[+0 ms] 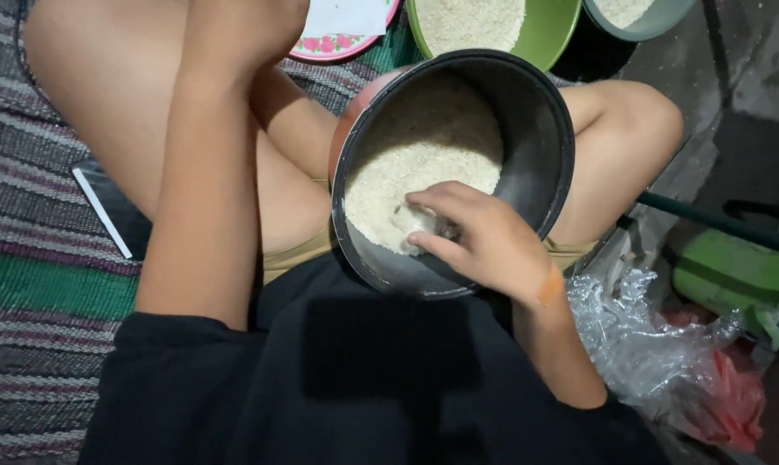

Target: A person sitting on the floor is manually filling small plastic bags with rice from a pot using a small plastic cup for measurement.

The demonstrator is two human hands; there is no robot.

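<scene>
A dark round pot lies tilted in my lap, its mouth facing up at me. White uncooked rice fills its lower half. My right hand reaches over the near rim into the pot, with the fingers curled on a small clump of rice. An orange plaster sits on that wrist. My left arm runs up the left side of the view. My left hand rests on my raised knee at the top edge, with its fingers cut off by the frame.
A green bowl of rice and a grey bowl stand beyond the pot. A pink flowered plate is beside them. A dark flat device lies on the striped mat. Crumpled plastic bags and a green object are on the right.
</scene>
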